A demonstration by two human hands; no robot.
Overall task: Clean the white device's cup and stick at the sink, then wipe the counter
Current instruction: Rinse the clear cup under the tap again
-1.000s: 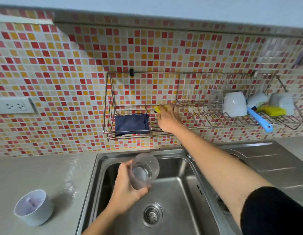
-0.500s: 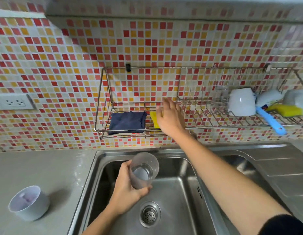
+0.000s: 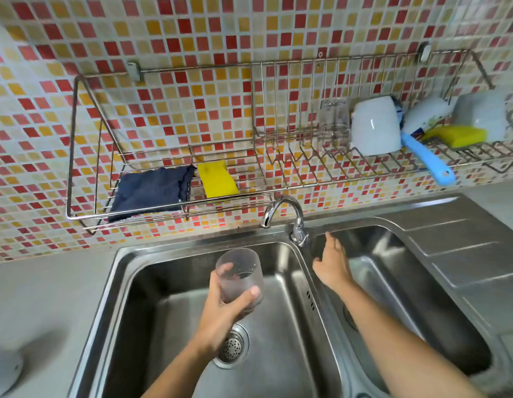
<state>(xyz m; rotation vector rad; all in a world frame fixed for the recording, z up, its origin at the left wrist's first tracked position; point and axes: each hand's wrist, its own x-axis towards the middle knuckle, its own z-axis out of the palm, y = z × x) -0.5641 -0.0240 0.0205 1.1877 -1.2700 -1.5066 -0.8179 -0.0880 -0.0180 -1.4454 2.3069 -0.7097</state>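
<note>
The left hand (image 3: 220, 308) is wrapped around a clear, round plastic cup (image 3: 240, 278), holding it tilted over the left basin of the stainless steel sink (image 3: 128, 271), just above the perforated drain strainer (image 3: 231, 347). The cup looks faintly cloudy, with what may be a little water inside, though the blur makes that hard to confirm. The right hand (image 3: 332, 264) is empty, fingers spread loosely, hovering above the divider just beside the base of the curved chrome tap (image 3: 286, 215). On the mosaic-tiled wall hangs a wire rack (image 3: 169, 216) carrying a folded dark blue cloth (image 3: 151, 191) and, beside it, a flat yellow sponge (image 3: 217, 179). Further right on the rack sit an upturned white mug (image 3: 376, 126), a blue-handled brush (image 3: 427, 159) and a second yellow sponge (image 3: 459, 136). The grey counter (image 3: 48, 297) has a smooth matte surface.
</note>
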